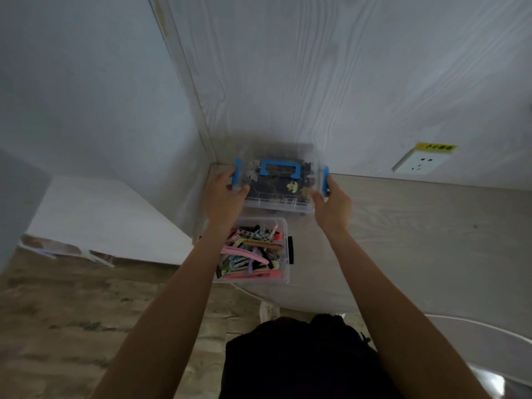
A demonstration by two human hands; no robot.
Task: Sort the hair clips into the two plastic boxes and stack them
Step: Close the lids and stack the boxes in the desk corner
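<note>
A clear plastic box with a blue handle and blue side latches (280, 180) is held up near the table's far left corner, tilted toward me; dark and pale clips show through it. My left hand (227, 194) grips its left end and my right hand (331, 203) grips its right end. Below it, nearer me, a second clear box (283, 226) stands open on the table, filled with several pink, black and pastel hair clips (250, 254). Its black latch shows on the right side.
The grey wood-grain table (417, 240) runs to the right, against a white panelled wall with a power socket (421, 164). A white board (95, 223) leans at the left over the wooden floor. A clear curved chair back (475, 341) is at the lower right.
</note>
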